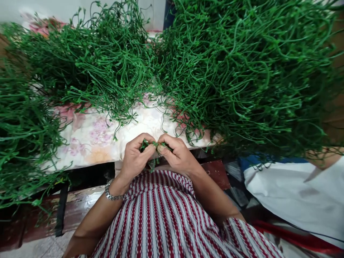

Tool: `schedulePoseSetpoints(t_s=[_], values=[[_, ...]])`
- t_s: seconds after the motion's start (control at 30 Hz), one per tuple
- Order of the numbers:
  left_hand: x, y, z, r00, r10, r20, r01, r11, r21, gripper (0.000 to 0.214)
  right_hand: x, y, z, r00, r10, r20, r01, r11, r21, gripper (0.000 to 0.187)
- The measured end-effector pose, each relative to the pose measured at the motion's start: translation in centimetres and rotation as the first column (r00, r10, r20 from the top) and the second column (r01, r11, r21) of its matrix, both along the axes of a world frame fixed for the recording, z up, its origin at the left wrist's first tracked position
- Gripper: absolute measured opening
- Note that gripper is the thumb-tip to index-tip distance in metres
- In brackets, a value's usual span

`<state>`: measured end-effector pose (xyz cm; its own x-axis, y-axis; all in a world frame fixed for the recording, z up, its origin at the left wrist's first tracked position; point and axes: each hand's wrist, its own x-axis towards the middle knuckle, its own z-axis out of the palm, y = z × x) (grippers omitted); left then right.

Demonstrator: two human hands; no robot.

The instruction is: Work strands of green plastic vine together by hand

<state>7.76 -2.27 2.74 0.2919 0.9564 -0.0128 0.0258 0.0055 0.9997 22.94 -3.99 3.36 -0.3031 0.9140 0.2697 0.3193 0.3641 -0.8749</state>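
Just in front of my body, over the near edge of the cloth, my left hand (139, 152) and my right hand (173, 150) meet with thumbs and forefingers pinched. Between them is a green stem piece (155, 144), thin and plastic-looking, with both hands gripping it. Its ends are partly hidden by my fingers, and a bit of green hangs below the fingertips. Beyond the hands lie loose heaps of similar thin, curly green stems with small forked tips: a large heap (242, 71) on the right and another heap (107, 64) at the back left.
A further green heap (24, 132) spills over the left edge. Under the heaps is a flowered cloth (102, 139). A brown bench or frame (88, 202) with a black strap (61, 209) is at lower left. White fabric (298, 190) fills the lower right.
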Motion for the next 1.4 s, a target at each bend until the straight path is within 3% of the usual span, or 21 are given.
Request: schedulePoseSetpoints(t_s=[0.1, 0.33, 0.43, 0.57, 0.67, 0.73, 0.83, 0.93, 1.03, 1.13, 1.23, 1.4], values=[[-0.3, 0.0, 0.0, 0.999, -0.042, -0.031, 0.043, 0.998, 0.044, 0.007, 0.1, 0.2, -0.2, 0.997, 0.075, -0.018, -0.075, 0.997, -0.017, 0.020], [-1.7, 0.8, 1.2, 0.903, -0.189, -0.387, 0.300, 0.920, 0.252, 0.010, 0.5, 0.4, -0.5, 0.984, 0.170, 0.058, -0.167, 0.984, -0.062, 0.028], [-1.8, 0.6, 1.0, 0.910, -0.209, -0.358, 0.297, 0.932, 0.210, 0.009, 0.7, 0.4, -0.4, 0.977, 0.211, 0.012, -0.209, 0.974, -0.085, 0.028], [-1.3, 0.3, 0.5, 0.963, -0.210, -0.170, 0.212, 0.977, -0.002, 0.006, 0.9, 0.5, -0.3, 0.973, 0.227, -0.050, -0.232, 0.961, -0.150, 0.027], [-1.2, 0.4, 0.6, 0.975, -0.214, -0.066, 0.210, 0.976, -0.064, 0.003, 0.9, 0.7, -0.5, 0.968, 0.234, -0.086, -0.246, 0.956, -0.163, 0.030], [-1.3, 0.4, 0.9, 0.971, -0.217, -0.098, 0.216, 0.976, -0.023, 0.004, 0.9, 0.7, -0.6, 0.961, 0.250, -0.122, -0.268, 0.947, -0.175, 0.032], [-1.6, 0.3, 1.3, 0.940, -0.210, -0.269, 0.243, 0.965, 0.095, 0.006, 0.7, 0.7, -0.8, 0.958, 0.247, -0.142, -0.273, 0.939, -0.209, 0.034], [-1.9, 0.2, 1.7, 0.885, -0.215, -0.412, 0.317, 0.928, 0.198, 0.008, 0.7, 0.5, -0.8, 0.965, 0.238, -0.111, -0.257, 0.941, -0.218, 0.033], [-2.2, 0.4, 1.8, 0.849, -0.268, -0.456, 0.395, 0.894, 0.212, 0.010, 0.8, 0.3, -0.8, 0.965, 0.249, -0.078, -0.260, 0.937, -0.232, 0.033], [-2.5, 0.7, 1.7, 0.848, -0.399, -0.349, 0.447, 0.892, 0.068, 0.015, 0.9, 0.0, -0.6, 0.952, 0.282, -0.116, -0.303, 0.917, -0.258, 0.035], [-2.6, 0.7, 1.3, 0.869, -0.490, -0.063, 0.479, 0.867, -0.136, 0.023, 0.5, -0.4, -0.7, 0.886, 0.330, -0.326, -0.430, 0.849, -0.307, 0.036], [-2.4, -0.1, 0.4, 0.885, -0.380, 0.270, 0.461, 0.795, -0.394, 0.030, -0.9, -1.4, -1.8, 0.650, 0.202, -0.732, -0.591, 0.741, -0.320, 0.035]])
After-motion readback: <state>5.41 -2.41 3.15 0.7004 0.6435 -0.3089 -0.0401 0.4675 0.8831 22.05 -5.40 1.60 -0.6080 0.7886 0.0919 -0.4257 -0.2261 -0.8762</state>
